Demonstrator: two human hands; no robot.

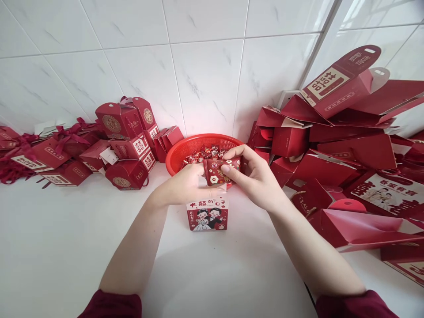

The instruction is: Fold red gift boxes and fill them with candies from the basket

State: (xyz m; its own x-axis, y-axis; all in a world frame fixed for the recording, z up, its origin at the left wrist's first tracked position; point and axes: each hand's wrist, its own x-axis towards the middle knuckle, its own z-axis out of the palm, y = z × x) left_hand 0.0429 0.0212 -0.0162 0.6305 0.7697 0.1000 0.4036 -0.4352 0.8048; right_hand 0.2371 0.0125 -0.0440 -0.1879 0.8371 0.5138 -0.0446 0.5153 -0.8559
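My right hand (256, 176) pinches a dark red candy packet (214, 173) printed with white flowers, its thumb lying across the front. Close by on the left, my left hand (183, 183) is at the top of a small upright candy box (208, 217). Its thumb stretches across the box's upper edge, while the other fingers are partly hidden near the packet. A cartoon bride and groom decorate the box's front, and it stands on the white table. Behind both hands is a red plastic basket (175, 152) holding wrapped candies (212, 152).
Assembled red boxes (127, 174) with cords and ribbons (68, 139) are grouped at the left. Flattened and half-folded red cartons (353, 150) are heaped at the right, reaching the table's (99, 238) near right side. A white tiled wall (208, 84) rises behind.
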